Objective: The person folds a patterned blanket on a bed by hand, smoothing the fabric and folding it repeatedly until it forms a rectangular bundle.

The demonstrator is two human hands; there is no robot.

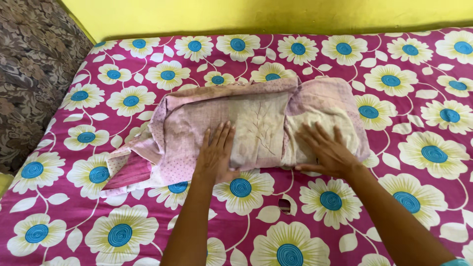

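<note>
cloth: pale pink, faintly patterned cotton cloth (256, 123), partly folded into a thick bundle, lying mid-bed on the magenta bedsheet with large cream-and-blue flowers (394, 197).
long axis: runs left–right across the scene; the near edge faces the person.
left hand: left hand (215, 155) flat, palm down, fingers together and extended toward the far side; pressing on the near edge left of centre. Grips nothing.
right hand: right hand (329, 151) flat, fingers spread, pointing far-left; pressing on the near-right part of the bundle. Grips nothing.
bearing from fingers: bulk of the bundle lies beyond both sets of fingertips, toward the yellow wall (276, 15).
loose end: an unfolded flap trails off near-left, nearer the left hand.
surroundings: brown floral upholstery (29, 74) at far left.
</note>
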